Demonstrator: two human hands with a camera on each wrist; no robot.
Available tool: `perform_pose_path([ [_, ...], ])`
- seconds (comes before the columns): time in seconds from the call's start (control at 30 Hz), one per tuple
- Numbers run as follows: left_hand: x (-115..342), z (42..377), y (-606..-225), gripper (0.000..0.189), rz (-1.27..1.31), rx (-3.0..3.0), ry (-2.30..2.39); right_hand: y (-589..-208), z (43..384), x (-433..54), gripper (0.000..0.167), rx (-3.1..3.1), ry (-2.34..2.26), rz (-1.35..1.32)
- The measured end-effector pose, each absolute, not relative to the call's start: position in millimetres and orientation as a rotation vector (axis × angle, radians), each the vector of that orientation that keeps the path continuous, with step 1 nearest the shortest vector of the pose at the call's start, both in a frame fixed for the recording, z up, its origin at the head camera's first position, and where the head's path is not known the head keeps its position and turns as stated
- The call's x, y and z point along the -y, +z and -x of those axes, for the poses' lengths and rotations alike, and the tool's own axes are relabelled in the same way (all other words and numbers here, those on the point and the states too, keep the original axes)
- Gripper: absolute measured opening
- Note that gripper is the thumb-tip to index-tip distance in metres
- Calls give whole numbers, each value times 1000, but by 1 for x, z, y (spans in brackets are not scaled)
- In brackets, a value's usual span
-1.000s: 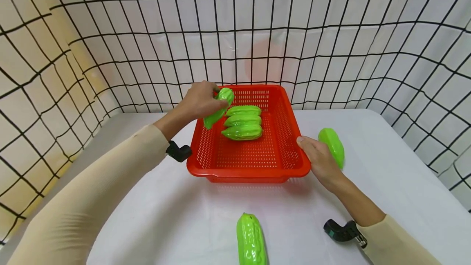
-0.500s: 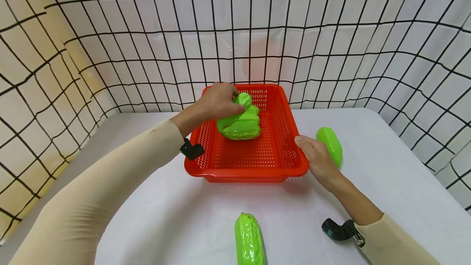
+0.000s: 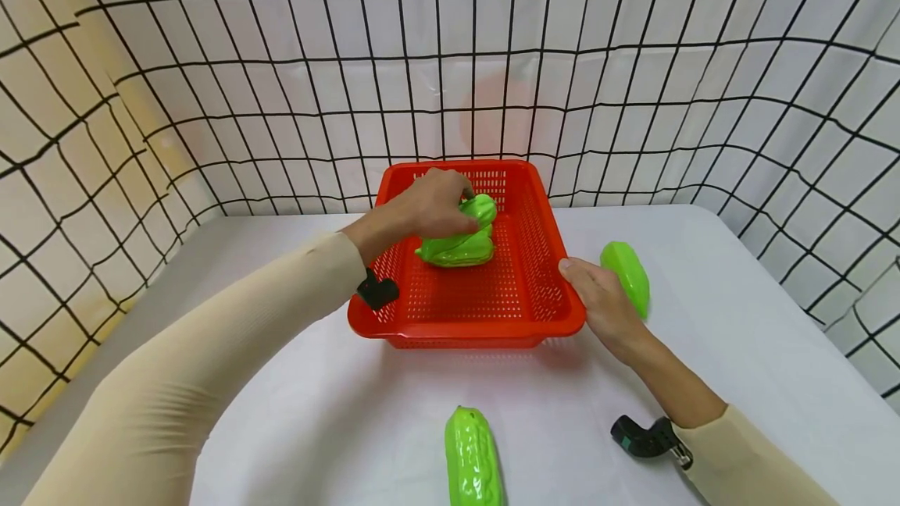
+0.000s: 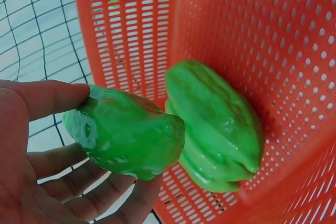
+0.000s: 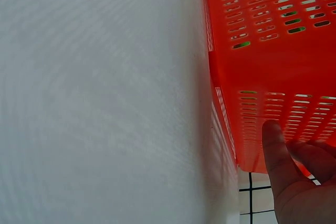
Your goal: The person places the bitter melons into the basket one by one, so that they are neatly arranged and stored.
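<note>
Left hand (image 3: 444, 205): fingers curled round glossy bright-green ridged gourd (image 3: 481, 210), thumb opposed, probably securing slick skin; gourd held over matching gourds (image 3: 458, 252) in red perforated plastic basket (image 3: 464, 329). Right hand (image 3: 608, 304): fingers bent round basket's side rim, presumably steadying it. Loose gourds (image 3: 473, 455) lie on white worktop (image 3: 373, 443).

White-covered table (image 3: 703, 279); black grid (image 3: 474, 55) on 3 sides; pale backing (image 3: 492, 22), perhaps cloth, yellowish at left.

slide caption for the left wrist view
Left grip holds a glossy green ridged vegetable near similar ones in a red perforated plastic basket.
</note>
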State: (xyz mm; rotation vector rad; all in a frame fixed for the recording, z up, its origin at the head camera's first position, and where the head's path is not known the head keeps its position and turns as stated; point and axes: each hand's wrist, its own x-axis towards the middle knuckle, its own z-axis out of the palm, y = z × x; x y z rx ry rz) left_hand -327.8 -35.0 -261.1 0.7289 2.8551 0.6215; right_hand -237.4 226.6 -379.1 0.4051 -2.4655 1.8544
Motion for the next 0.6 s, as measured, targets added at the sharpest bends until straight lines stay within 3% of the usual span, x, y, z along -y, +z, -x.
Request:
perform_pose_path([
  [0.37,29,328,-273,48,-887,-2762,474,-380,237,-228,50,2471,1857,-424],
  [0.6,28,325,-283,52,-825,-2728,387,-380,237,-227,50,2468,1862,-423],
])
